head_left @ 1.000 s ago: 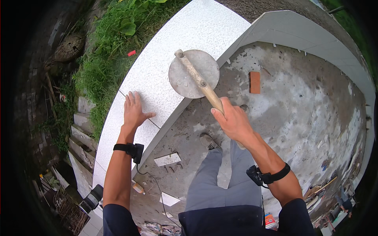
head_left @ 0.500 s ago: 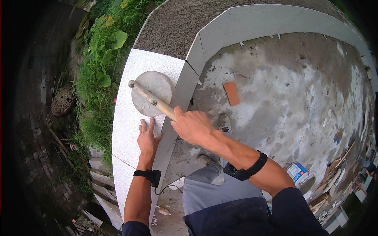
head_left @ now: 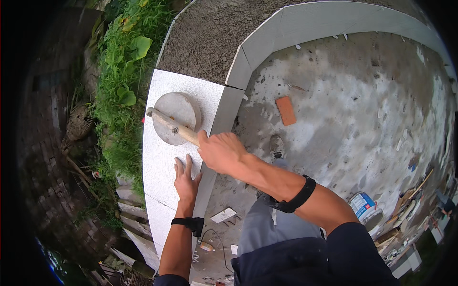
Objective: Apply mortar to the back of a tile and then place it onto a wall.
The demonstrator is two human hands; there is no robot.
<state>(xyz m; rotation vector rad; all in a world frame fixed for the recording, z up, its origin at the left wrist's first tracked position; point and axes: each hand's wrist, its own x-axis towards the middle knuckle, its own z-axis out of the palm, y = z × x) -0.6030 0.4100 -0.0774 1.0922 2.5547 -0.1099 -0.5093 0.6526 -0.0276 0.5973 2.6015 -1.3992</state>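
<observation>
My right hand (head_left: 223, 151) is wrapped round the wooden handle of a tamper (head_left: 168, 106), a thick round grey disc with the handle bolted across its top. The disc is over the white speckled slab (head_left: 160, 164) that caps a low wall; I cannot tell whether it touches. On the same slab, just nearer than the disc, my left hand (head_left: 186, 180) rests with its fingers spread, holding nothing. Beyond the slab's far edge, rough grey mortar (head_left: 202, 40) fills the wall top between thin upright facing panels (head_left: 305, 24).
Green plants (head_left: 126, 62) grow along the wall's left side. On the concrete floor (head_left: 329, 114) at right lie an orange brick (head_left: 286, 110) and a tile offcut (head_left: 223, 215). A white and blue bucket (head_left: 365, 209) stands near scrap wood (head_left: 410, 200). My shoe (head_left: 276, 145) is beside the wall.
The tamper and my right hand have shifted slightly left and nearer. My left hand now appears lower and a little to the right. The whole view has shifted somewhat too.
</observation>
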